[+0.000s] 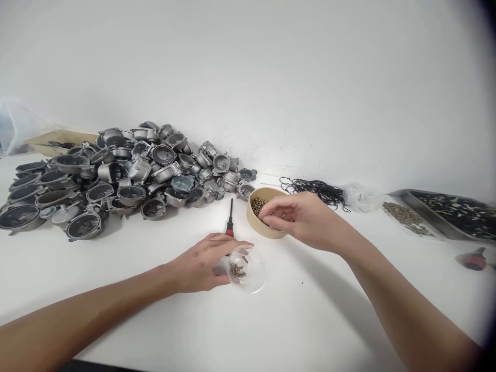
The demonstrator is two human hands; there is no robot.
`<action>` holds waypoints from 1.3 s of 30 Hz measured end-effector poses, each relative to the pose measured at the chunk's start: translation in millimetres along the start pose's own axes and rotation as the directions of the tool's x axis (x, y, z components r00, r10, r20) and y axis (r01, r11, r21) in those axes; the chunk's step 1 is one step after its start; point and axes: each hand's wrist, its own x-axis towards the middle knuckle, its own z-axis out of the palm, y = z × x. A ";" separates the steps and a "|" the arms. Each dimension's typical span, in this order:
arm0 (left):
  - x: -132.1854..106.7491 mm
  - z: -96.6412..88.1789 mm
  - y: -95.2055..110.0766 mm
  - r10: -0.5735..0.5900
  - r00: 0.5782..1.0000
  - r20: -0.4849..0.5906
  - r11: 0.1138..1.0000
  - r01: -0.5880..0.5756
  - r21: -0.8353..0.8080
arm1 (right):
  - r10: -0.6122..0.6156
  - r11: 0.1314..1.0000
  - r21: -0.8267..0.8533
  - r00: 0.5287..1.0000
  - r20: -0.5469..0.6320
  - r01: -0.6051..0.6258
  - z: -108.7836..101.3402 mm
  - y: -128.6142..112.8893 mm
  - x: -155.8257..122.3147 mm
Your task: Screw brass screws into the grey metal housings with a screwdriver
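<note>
Clear plastic cup (247, 268), tilted, loose screws (237, 269) inside, toward the table's (310, 310) front edge; tan bowl (267, 230) of brass screws (258, 205) upright just behind.

Single head-worn view. Scene seen from above, close range. Camera aimed forward and down across white bench (155, 310) toward rear wall (271, 77). Near bench edge caught at frame bottom left.

You are at an assembly bench in a small workshop or parts factory. On your white surface (310, 315) lies a large heap of cast metal housings (127, 175), all much alike. Beside it you have a screwdriver (231, 216), a bowl (260, 226) of small brass screws, a clear cup (248, 273) holding a few more, a tangle of black rubber rings (313, 190) and a metal tray (445, 227) of loose parts.
</note>
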 end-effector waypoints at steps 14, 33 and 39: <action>0.8 0.0 -0.5 0.017 1.000 0.006 1.000 -0.017 -0.019 | 0.075 0.868 -0.484 0.993 -0.086 -0.107 11.2 57.6 34.5; 0.1 1.3 -0.9 0.045 0.999 -0.025 0.999 -0.045 0.007 | 0.009 0.869 0.476 0.965 0.263 -0.138 -3.5 -14.4 -5.6; -0.1 1.8 -2.2 0.055 0.998 -0.029 0.998 -0.055 0.009 | -0.078 0.837 0.539 0.952 0.295 -0.098 -2.0 -12.5 -6.6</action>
